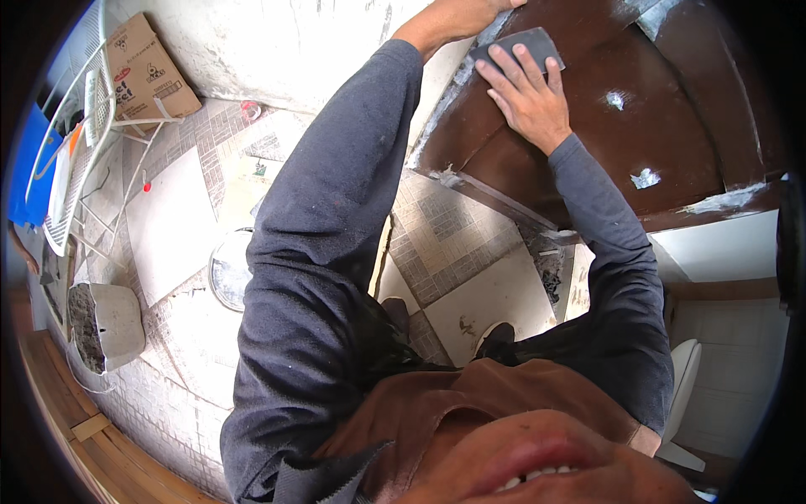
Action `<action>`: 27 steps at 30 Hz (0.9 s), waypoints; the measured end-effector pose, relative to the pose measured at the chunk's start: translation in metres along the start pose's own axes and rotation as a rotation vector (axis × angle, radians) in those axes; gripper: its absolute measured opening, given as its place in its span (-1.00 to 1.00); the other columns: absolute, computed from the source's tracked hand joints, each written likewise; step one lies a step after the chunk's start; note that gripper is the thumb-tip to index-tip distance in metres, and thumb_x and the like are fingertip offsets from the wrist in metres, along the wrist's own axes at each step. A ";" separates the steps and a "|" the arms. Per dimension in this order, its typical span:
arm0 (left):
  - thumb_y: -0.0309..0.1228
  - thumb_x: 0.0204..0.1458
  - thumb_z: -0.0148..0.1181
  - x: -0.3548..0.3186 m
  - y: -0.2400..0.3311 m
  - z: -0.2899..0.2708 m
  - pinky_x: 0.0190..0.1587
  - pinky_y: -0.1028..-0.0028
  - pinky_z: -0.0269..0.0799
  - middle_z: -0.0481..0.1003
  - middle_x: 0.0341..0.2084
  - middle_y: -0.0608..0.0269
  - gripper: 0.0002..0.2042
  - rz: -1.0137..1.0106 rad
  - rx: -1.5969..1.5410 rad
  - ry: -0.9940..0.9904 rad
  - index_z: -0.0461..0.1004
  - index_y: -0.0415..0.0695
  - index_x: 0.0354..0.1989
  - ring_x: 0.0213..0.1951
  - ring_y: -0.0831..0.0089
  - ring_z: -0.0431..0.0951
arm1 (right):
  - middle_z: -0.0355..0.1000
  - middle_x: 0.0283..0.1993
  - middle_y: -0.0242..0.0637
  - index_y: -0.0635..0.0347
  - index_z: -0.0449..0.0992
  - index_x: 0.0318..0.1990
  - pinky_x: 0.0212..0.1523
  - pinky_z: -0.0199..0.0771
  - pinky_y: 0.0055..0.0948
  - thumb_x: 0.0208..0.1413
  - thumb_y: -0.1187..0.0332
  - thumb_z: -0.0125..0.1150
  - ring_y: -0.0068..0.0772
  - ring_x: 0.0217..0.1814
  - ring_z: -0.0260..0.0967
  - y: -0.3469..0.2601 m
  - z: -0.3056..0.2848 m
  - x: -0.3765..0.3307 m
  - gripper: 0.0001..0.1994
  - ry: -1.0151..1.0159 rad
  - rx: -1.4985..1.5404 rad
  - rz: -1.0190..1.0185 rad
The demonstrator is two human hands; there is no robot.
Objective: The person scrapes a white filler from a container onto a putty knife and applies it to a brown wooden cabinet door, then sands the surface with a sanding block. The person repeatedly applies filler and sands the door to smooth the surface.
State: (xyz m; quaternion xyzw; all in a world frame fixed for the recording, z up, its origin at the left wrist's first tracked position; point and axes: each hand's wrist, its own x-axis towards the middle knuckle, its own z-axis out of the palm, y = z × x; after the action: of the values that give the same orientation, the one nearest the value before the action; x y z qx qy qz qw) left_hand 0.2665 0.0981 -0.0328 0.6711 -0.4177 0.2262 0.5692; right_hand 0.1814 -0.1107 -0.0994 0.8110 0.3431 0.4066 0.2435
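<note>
A large, glossy dark brown panel (pixel 588 151) fills the upper right, with whitish patches on its face and along its edges. My right hand (pixel 534 105) lies over a dark grey sheet of sandpaper (pixel 537 44), pressing it against the panel near its upper left edge. The fingers are spread across the sheet, which shows past their tips. My left hand (pixel 478 8) is at the top rim, beside the panel's upper left edge. Its fingers are mostly cut off by the picture, so their grip cannot be made out.
A white metal chair (pixel 96 134) stands at the left by a cardboard box (pixel 147 71) and a blue container (pixel 38 168). A dirty white bucket (pixel 117 328) and a round lidded tub (pixel 228 270) stand on the patterned tile floor (pixel 453 227). Wooden boards (pixel 109 454) lie lower left.
</note>
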 end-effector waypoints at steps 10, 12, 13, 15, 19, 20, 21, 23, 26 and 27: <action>-0.14 0.23 0.23 -0.106 -0.032 0.012 0.29 0.32 0.32 0.40 0.26 -0.08 -0.36 -0.408 0.013 -0.087 0.22 -0.12 0.42 0.24 0.15 0.45 | 0.00 0.57 -0.59 -0.31 0.19 0.45 0.55 -0.46 0.07 0.22 -0.01 0.16 -0.49 0.60 -0.14 0.058 -0.044 0.014 -0.36 0.087 -0.048 -0.045; -0.17 0.22 0.24 -0.122 -0.037 0.018 0.22 0.30 0.38 0.48 0.18 -0.09 -0.39 -0.418 -0.003 -0.040 0.24 0.02 0.42 0.16 0.13 0.54 | 0.04 0.56 -0.56 -0.23 0.23 0.43 0.53 -0.41 0.03 0.23 0.01 0.16 -0.47 0.60 -0.13 0.069 -0.049 0.025 -0.39 0.076 -0.137 0.074; -0.18 0.22 0.24 -0.127 -0.037 0.019 0.24 0.31 0.36 0.46 0.19 -0.11 -0.38 -0.447 0.046 -0.058 0.23 -0.05 0.42 0.19 0.15 0.51 | 0.05 0.55 -0.55 -0.20 0.25 0.42 0.53 -0.40 0.02 0.23 0.02 0.16 -0.45 0.60 -0.13 0.070 -0.052 0.029 -0.39 0.075 -0.183 0.189; -0.22 0.21 0.25 -0.131 -0.033 0.021 0.28 0.33 0.33 0.42 0.23 -0.15 -0.36 -0.482 0.150 -0.093 0.22 -0.18 0.41 0.25 0.19 0.46 | 0.09 0.53 -0.42 -0.10 0.27 0.40 0.53 -0.32 0.01 0.21 0.04 0.20 -0.34 0.61 -0.14 0.069 -0.053 0.037 -0.39 0.054 0.000 0.074; -0.24 0.19 0.29 -0.115 -0.016 0.016 0.24 0.27 0.37 0.36 0.26 -0.23 -0.27 -0.524 0.061 -0.110 0.09 -0.09 0.48 0.23 0.08 0.47 | 0.19 0.41 -0.35 -0.10 0.30 0.35 0.51 -0.19 0.03 0.20 0.04 0.22 -0.30 0.56 -0.06 0.067 -0.053 0.056 -0.42 0.018 -0.038 -0.309; -0.10 0.21 0.25 -0.108 -0.012 0.014 0.25 0.23 0.36 0.32 0.28 -0.24 -0.24 -0.525 -0.044 -0.061 0.03 -0.01 0.51 0.24 0.04 0.44 | 0.21 0.39 -0.34 -0.10 0.31 0.34 0.51 -0.17 0.02 0.20 0.03 0.21 -0.29 0.54 -0.04 0.070 -0.055 0.061 -0.43 0.117 -0.034 -0.247; -0.06 0.22 0.21 -0.099 -0.009 0.013 0.27 0.23 0.34 0.33 0.28 -0.24 -0.25 -0.464 -0.059 -0.020 0.03 -0.01 0.51 0.25 0.05 0.43 | 0.22 0.35 -0.32 -0.09 0.30 0.34 0.51 -0.15 0.00 0.20 0.02 0.21 -0.28 0.51 -0.01 0.078 -0.058 0.070 -0.43 0.129 -0.104 -0.062; 0.03 0.25 0.14 -0.081 -0.006 0.014 0.29 0.22 0.31 0.35 0.26 -0.23 -0.26 -0.378 -0.090 0.051 0.04 0.00 0.51 0.28 0.06 0.39 | 0.18 0.41 -0.31 -0.07 0.30 0.34 0.52 -0.18 0.00 0.20 0.01 0.20 -0.26 0.54 -0.03 0.100 -0.070 0.089 -0.42 0.249 -0.114 0.142; 0.06 0.30 0.05 -0.063 -0.007 0.017 0.36 0.29 0.19 0.33 0.30 -0.13 -0.29 -0.295 -0.088 0.062 0.11 -0.16 0.47 0.34 0.14 0.31 | 0.06 0.54 -0.37 -0.11 0.31 0.35 0.54 -0.28 0.03 0.23 -0.05 0.14 -0.26 0.61 -0.14 0.121 -0.097 0.111 -0.43 0.041 -0.103 -0.235; 0.04 0.31 0.04 -0.060 -0.008 0.019 0.37 0.31 0.16 0.33 0.31 -0.11 -0.30 -0.250 -0.088 0.070 0.13 -0.19 0.46 0.35 0.16 0.30 | 0.06 0.54 -0.41 -0.12 0.31 0.35 0.55 -0.30 0.03 0.24 -0.07 0.12 -0.27 0.61 -0.14 0.126 -0.107 0.117 -0.43 -0.013 -0.094 -0.329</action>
State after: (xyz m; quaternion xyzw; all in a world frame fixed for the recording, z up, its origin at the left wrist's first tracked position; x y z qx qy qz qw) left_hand 0.2370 0.0984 -0.0888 0.6841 -0.3202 0.1580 0.6360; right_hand 0.1892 -0.0912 0.1020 0.7342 0.4501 0.3717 0.3468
